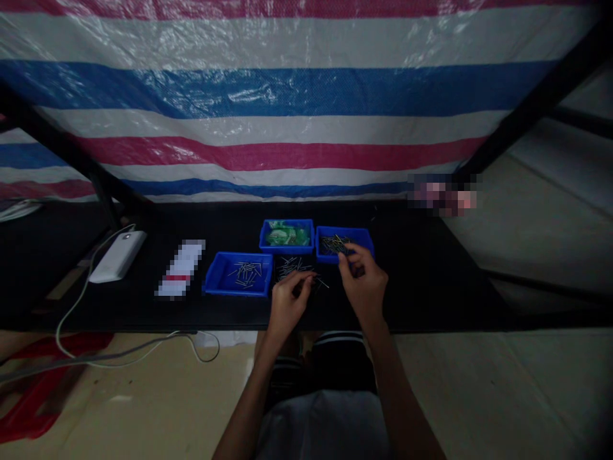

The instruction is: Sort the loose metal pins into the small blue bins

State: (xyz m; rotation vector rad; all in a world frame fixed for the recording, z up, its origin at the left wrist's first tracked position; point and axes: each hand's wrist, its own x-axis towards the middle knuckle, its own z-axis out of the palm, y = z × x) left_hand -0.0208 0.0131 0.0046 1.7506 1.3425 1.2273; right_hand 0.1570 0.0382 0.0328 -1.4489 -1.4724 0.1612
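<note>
My left hand (290, 297) is over the black table, thumb and fingers pinched together. Beside and behind it lies a loose pile of thin metal pins (293, 263). One pin shows just past its fingertips; whether it is held I cannot tell. My right hand (364, 278) is at the front edge of the right blue tray (368, 239), its thumb and index finger closed together. Anything in that pinch is too small to make out. Darker, brassy pins (334, 243) fill this tray. In the left blue tray (215, 275) more thin silvery pins (249, 273) are scattered.
A third blue tray (263, 244) at the back holds green-and-clear plastic packets (287, 235). Leftward are a blurred-out flat item (182, 268) and a white power bank (119, 255) with a cable (60, 326) over the table edge. A striped sheet (287, 89) hangs behind.
</note>
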